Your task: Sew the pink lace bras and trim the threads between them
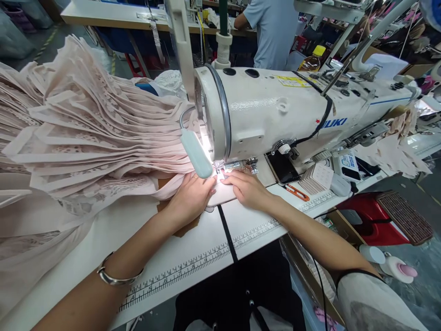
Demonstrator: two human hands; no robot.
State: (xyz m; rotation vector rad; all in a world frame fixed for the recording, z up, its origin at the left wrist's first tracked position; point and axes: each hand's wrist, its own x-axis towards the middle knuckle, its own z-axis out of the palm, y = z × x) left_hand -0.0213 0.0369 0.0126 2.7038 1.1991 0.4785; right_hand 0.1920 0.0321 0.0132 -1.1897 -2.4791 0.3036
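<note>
A white sewing machine (262, 110) stands before me, its small lamp (196, 154) lighting the needle area. Just left of the presser foot, my left hand (191, 197) is closed on pale pink fabric (172, 184), thumb and fingertips pressed together. My right hand (248, 188) is to the right of the foot, its bent fingers pinching the lit edge of the same fabric. The bright light and my fingers partly hide the stitching spot. From the left hand, the fabric runs into a big layered pile with lace panels (110, 133).
Right of my right hand lie a dark phone (282, 166), orange thread snips (296, 192) and a stack of cards (317, 177). A printed ruler (193, 265) follows the table's front edge. Behind the machine is a person in a light blue shirt (277, 32).
</note>
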